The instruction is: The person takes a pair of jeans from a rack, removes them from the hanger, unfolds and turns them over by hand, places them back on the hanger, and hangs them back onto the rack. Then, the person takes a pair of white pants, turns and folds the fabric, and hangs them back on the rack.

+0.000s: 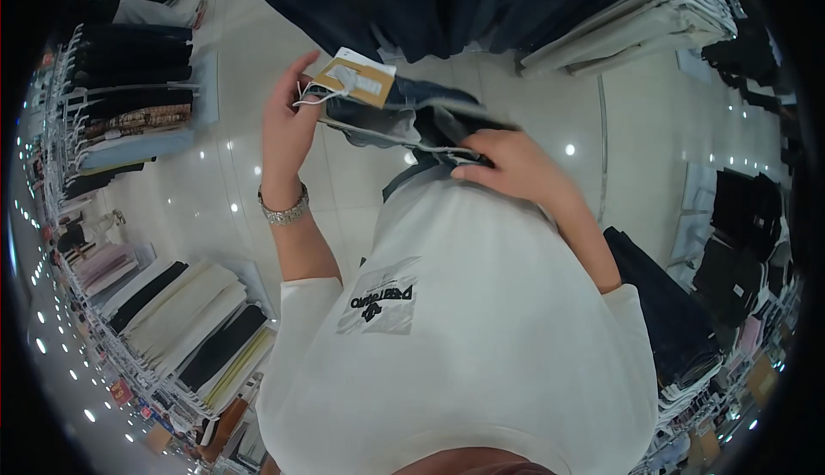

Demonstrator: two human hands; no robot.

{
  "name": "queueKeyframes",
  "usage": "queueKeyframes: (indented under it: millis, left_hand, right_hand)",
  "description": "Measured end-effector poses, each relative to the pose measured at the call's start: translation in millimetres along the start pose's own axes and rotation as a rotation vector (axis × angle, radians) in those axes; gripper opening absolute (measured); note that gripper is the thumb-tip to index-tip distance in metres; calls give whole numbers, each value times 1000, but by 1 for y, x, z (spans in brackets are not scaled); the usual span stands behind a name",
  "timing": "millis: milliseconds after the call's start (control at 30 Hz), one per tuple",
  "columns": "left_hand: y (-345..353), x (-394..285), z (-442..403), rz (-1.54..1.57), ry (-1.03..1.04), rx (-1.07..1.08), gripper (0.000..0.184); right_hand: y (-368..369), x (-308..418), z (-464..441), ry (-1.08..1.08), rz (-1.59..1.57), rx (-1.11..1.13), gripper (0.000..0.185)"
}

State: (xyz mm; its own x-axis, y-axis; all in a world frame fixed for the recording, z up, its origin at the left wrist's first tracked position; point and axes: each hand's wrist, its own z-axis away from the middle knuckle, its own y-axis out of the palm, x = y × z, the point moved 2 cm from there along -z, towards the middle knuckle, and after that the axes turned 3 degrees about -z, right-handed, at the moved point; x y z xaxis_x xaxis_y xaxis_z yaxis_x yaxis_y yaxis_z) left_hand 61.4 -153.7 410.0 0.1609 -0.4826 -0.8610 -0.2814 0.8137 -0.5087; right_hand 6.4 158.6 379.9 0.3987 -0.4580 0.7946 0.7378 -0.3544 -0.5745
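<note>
Dark blue jeans (430, 94) are held up in front of my white shirt, their waistband stretched between my two hands. My left hand (292, 106) has its fingers round the left end of the waistband, beside a white string. A brown and white paper tag (365, 76) hangs on that string over the waistband. My right hand (507, 162) pinches the other side of the waistband, thumb below and fingers on top. The lower part of the jeans is hidden behind my shirt.
Dark trousers (481, 3) and pale trousers (627, 28) hang from white hangers ahead. Racks of folded dark clothes (137, 58) and pale clothes (185, 312) stand on the left. Dark jeans (662, 312) and black garments (746, 213) hang on the right. Between them lies a tiled floor (567, 114).
</note>
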Motion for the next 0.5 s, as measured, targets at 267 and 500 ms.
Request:
queueKeyframes:
  millis: [267,500]
  left_hand:
    - [5,3,4,94,65,-18,34]
    - [-3,13,-6,152,70,-67,34]
  right_hand:
    - [-2,-28,3,224,-201,-126,34]
    - [28,-53,-25,136,54,-267,65]
